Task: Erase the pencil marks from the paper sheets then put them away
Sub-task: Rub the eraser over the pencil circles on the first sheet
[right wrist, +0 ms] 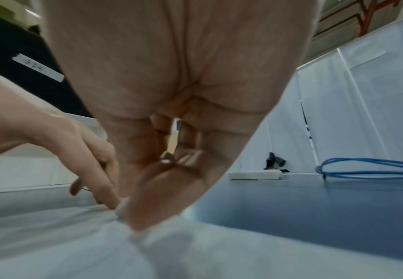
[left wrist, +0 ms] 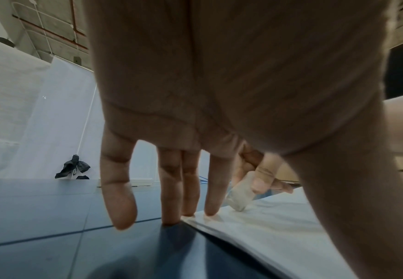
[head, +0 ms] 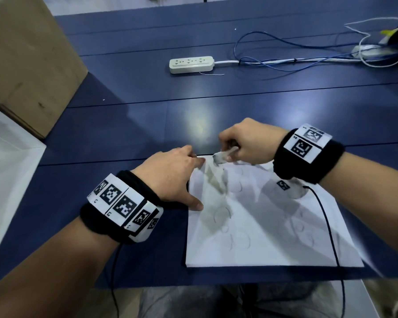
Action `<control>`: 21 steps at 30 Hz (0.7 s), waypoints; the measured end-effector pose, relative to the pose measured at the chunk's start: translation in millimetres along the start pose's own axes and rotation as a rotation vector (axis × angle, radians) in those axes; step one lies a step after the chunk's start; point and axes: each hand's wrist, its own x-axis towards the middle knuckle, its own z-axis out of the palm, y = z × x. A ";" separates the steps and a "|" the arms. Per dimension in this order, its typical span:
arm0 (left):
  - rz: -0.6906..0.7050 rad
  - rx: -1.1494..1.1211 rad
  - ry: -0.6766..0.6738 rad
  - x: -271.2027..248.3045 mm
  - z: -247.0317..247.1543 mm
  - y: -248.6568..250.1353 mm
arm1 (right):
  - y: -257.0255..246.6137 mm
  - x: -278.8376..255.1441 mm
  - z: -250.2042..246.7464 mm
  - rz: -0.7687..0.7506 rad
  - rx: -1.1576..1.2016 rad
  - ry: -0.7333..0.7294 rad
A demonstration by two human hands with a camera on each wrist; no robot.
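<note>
Blue table (head: 124, 125), left hand (head: 170, 177) flat on paper (head: 262, 237), right hand (head: 246, 143) pinching eraser (head: 221, 157)

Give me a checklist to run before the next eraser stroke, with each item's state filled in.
1. Eraser gripped in right hand: ok.
2. Eraser tip touching the paper: ok, seen from the left wrist.
3. Left hand fingertips pinning the paper's far left corner: ok.
4. Paper flat: not ok, it ripples near the eraser.
5. Pencil marks left to erase: ok, several curved ones remain.
6. How many sheets lie stacked: cannot tell.
</note>
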 end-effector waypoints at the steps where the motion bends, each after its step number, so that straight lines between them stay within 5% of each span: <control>1: -0.003 0.003 0.004 -0.4 0.6 0.1 | -2.0 -5.2 0.9 -0.017 0.033 -0.051; 5: -0.014 0.013 -0.005 0.2 2.8 1.7 | -19.0 -28.6 10.6 -0.099 0.107 -0.323; 11: -0.013 0.019 -0.012 0.2 1.0 2.7 | -7.9 -1.5 -1.3 -0.023 -0.030 0.040; 18: 0.016 0.140 -0.004 2.8 0.6 4.2 | -20.6 -33.7 12.3 -0.111 0.080 -0.310; 21: 0.041 0.170 0.003 5.7 -1.4 6.7 | -14.9 -21.5 10.7 -0.094 -0.012 -0.171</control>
